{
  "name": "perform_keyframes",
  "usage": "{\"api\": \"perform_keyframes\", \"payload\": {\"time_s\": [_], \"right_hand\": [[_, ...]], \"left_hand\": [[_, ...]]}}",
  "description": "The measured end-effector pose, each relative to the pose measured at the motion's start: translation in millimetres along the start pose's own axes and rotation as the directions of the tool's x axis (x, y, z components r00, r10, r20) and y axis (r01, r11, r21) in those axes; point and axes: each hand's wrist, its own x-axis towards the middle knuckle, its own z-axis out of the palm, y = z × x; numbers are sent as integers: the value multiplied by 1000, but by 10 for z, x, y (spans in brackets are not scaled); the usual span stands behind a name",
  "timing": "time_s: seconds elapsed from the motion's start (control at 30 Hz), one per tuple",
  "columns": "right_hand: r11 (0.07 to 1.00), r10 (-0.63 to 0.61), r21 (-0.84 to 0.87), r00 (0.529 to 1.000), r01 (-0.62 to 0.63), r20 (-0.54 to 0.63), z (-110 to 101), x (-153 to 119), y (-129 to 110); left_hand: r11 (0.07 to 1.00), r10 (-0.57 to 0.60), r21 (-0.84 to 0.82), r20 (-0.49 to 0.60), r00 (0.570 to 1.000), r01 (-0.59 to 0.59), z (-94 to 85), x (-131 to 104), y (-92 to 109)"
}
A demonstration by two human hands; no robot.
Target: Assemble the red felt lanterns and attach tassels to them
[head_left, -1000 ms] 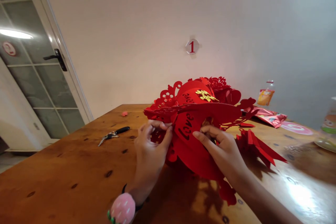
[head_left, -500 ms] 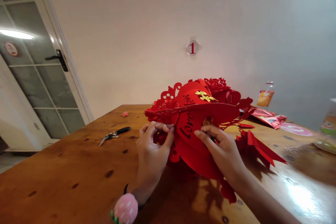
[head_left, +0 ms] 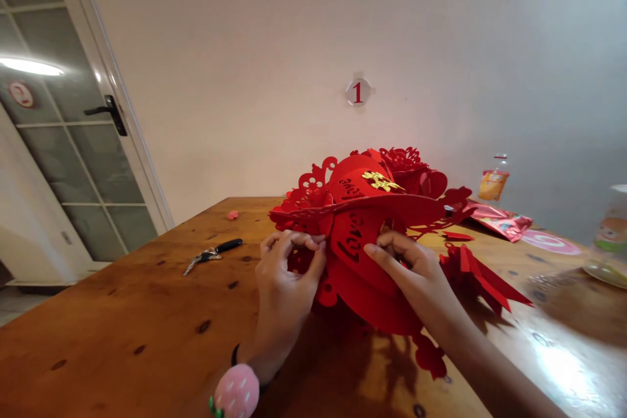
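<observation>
A red cut-out lantern (head_left: 365, 294) with lacy flower edges, gold ornaments and the cut-out word "love" lies tilted between my hands above the wooden table. My left hand (head_left: 289, 268) pinches its left edge, thumb against forefinger. On the right side of the lantern, my right hand (head_left: 411, 268) grips a panel by a gold ornament, with its thumb outside and its fingertips partly hidden in the opening. A pink strawberry-shaped band (head_left: 238, 390) circles my left wrist.
Keys with a black fob (head_left: 213, 253) lie on the wooden table (head_left: 161, 326) to the left. Folded red pieces (head_left: 482, 281), a shiny red packet (head_left: 499, 219), an orange-labelled bottle (head_left: 493, 184) and a clear container (head_left: 610, 238) are on the right. A wall (head_left: 245, 78) rises behind.
My hands keep the same grip on the lantern. Its lower right part has shifted very slightly; the view has also moved a little.
</observation>
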Motion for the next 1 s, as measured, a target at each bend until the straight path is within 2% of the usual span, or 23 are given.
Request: {"api": "perform_keyframes", "payload": {"time_s": [0.1, 0.23, 0.4, 0.53, 0.77, 1.0], "right_hand": [[999, 36, 32, 999, -37, 26, -12, -6, -2], [994, 72, 76, 997, -74, 29, -15, -4, 1], [996, 23, 91, 1000, -22, -10, 22, 16, 16], [991, 14, 135, 999, -9, -37, 56, 18, 36], [964, 82, 257, 994, -62, -67, 67, 10, 109], [990, 42, 137, 995, -29, -87, 92, 33, 94]], "left_hand": [[1000, -8, -5, 8, 1000, 8, -7, -3, -5], [996, -78, -38, 11, 997, 79, -8, -28, -5], [985, -137, -106, 7, 991, 137, 12, -32, 14], [981, -143, -130, 10, 990, 143, 19, -37, 18], [988, -132, -77, 26, 991, 134, 13, -47, 7], [996, -89, -16, 6, 996, 89, 14, -39, 24]]}}
